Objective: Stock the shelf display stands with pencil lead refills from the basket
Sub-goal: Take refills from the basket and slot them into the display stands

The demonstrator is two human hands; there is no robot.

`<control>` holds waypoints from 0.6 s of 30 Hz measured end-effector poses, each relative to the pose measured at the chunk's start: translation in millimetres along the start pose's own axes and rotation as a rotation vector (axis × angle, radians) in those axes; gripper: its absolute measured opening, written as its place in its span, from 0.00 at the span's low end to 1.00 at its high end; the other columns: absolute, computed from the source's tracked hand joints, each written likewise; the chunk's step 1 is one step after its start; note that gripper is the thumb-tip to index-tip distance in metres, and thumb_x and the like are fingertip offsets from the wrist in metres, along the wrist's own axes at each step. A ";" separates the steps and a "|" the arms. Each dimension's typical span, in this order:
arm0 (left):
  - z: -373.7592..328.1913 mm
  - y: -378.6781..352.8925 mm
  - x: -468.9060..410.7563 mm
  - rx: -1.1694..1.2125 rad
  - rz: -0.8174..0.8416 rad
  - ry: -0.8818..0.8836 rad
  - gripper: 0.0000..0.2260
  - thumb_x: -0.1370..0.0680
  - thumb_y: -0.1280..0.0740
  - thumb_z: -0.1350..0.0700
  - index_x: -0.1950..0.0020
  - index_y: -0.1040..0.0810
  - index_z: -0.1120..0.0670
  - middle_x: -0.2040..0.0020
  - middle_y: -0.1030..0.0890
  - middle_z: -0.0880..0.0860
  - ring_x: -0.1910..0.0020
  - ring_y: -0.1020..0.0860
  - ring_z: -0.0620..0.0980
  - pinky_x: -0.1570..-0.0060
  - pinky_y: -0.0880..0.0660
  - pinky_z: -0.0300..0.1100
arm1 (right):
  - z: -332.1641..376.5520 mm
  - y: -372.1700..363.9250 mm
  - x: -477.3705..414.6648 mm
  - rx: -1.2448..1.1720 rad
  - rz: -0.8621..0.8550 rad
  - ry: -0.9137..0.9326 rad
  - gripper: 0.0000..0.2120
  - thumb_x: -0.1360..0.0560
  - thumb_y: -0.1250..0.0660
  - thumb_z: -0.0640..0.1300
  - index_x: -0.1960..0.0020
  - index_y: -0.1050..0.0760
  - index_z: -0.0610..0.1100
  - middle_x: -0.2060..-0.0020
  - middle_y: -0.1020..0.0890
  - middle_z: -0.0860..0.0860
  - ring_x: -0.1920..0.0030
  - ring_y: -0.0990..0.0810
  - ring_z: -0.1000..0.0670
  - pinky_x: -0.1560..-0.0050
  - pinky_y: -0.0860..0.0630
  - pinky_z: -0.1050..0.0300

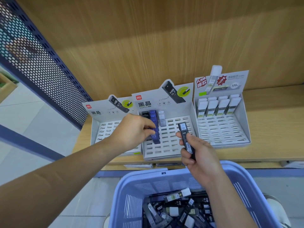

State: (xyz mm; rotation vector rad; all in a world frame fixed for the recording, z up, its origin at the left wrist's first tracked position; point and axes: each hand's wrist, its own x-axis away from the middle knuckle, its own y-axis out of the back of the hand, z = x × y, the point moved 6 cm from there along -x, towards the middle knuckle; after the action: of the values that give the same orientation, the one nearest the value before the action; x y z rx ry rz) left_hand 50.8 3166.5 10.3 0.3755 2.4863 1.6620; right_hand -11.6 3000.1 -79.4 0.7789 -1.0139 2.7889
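Left fingers (148, 125) curl and pinch a blue refill case (156, 139) at the front of the blue column, centre frame. It is tilted, with its lower end at a slot of the middle display stand (167, 151). The left hand (131, 133) covers the case's upper half.

Right fingers (180, 135) wrap a black refill case (185, 131), held upright-ish just right of centre. The right hand (199, 153) hovers above the stand's right front corner.

Step in hand, as judged: seat the blue case.
- Line its lower end up with the next free slot in the same column.
- Press straight down, and do not lean on the cases behind.
- The black case belongs with the black column at the stand's upper left.

Supply: loose refills (177, 209) lie in the blue basket (246, 183), bottom of frame.

Not readable:
- whether the blue case's end is already in the slot
- the slot rows under the left forearm on the left display stand (105, 129)
- the small print on the labels

The basket's lower part is cut off by the frame.
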 end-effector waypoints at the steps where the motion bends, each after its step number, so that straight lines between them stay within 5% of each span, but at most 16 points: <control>1: -0.2 -1.6 -0.5 0.015 0.003 0.006 0.07 0.26 0.29 0.56 0.48 0.16 0.53 0.55 0.15 0.50 0.58 0.20 0.45 0.52 0.25 0.39 | 0.6 0.0 0.1 0.004 -0.005 0.005 0.13 0.19 0.39 0.41 0.44 0.20 0.35 0.63 0.24 0.48 0.74 0.35 0.55 0.78 0.41 0.65; 12: -5.7 -12.0 -3.8 -0.121 -0.041 -0.091 0.08 0.25 0.31 0.56 0.47 0.17 0.53 0.52 0.19 0.51 0.51 0.22 0.51 0.50 0.29 0.42 | 0.9 -2.5 2.1 0.060 -0.001 0.049 0.09 0.20 0.37 0.37 0.46 0.19 0.36 0.66 0.24 0.48 0.67 0.26 0.54 0.67 0.25 0.64; 18: -8.6 -8.7 -7.2 -0.189 -0.019 -0.144 0.07 0.26 0.30 0.53 0.49 0.17 0.51 0.54 0.20 0.47 0.56 0.24 0.46 0.55 0.29 0.38 | 2.8 -0.9 3.9 -0.032 -0.061 0.045 0.05 0.23 0.34 0.37 0.52 0.20 0.36 0.65 0.20 0.45 0.70 0.26 0.53 0.74 0.29 0.66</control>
State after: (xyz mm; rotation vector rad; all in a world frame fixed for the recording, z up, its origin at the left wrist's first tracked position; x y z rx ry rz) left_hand 54.5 3153.7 5.4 0.4315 2.2028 1.7761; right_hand -13.5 2998.6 -75.2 0.7266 -1.0069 2.7200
